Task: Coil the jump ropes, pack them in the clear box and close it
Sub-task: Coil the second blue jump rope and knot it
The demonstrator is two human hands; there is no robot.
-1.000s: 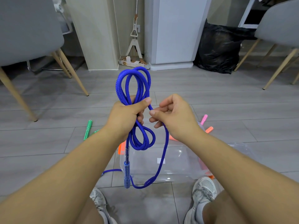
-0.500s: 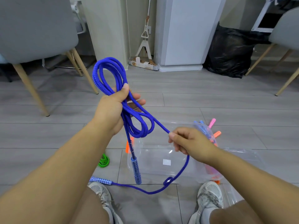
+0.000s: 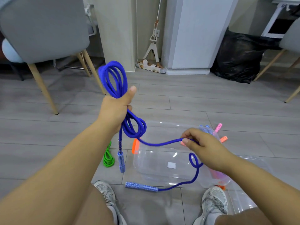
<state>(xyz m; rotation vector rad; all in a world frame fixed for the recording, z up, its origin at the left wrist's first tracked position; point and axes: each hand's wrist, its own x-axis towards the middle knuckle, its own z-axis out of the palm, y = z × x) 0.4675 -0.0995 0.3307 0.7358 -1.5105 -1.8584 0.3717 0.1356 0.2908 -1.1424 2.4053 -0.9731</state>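
My left hand [image 3: 116, 109] grips the middle of a coiled blue jump rope [image 3: 113, 78], loops standing above and hanging below the fist. One blue handle [image 3: 121, 161] dangles straight down from it. My right hand [image 3: 203, 146] pinches the loose strand of the same rope over the clear box [image 3: 162, 168]. The strand curls under that hand and runs to the second blue handle [image 3: 141, 187], lying on the floor between my shoes. The clear box sits open on the floor with an orange latch [image 3: 135, 146] on its left side.
A green jump rope [image 3: 108, 157] lies coiled left of the box. Pink and orange handles [image 3: 219, 127] stick out behind my right hand. A clear lid [image 3: 243, 203] lies at the right. Grey chairs [image 3: 45, 30] stand at left and right, a black bag [image 3: 240, 57] at the back.
My right hand slid down the loose strand and out to the right, away from the left hand. The left hand rose with the coil. The free handle dragged rightward across the floor.
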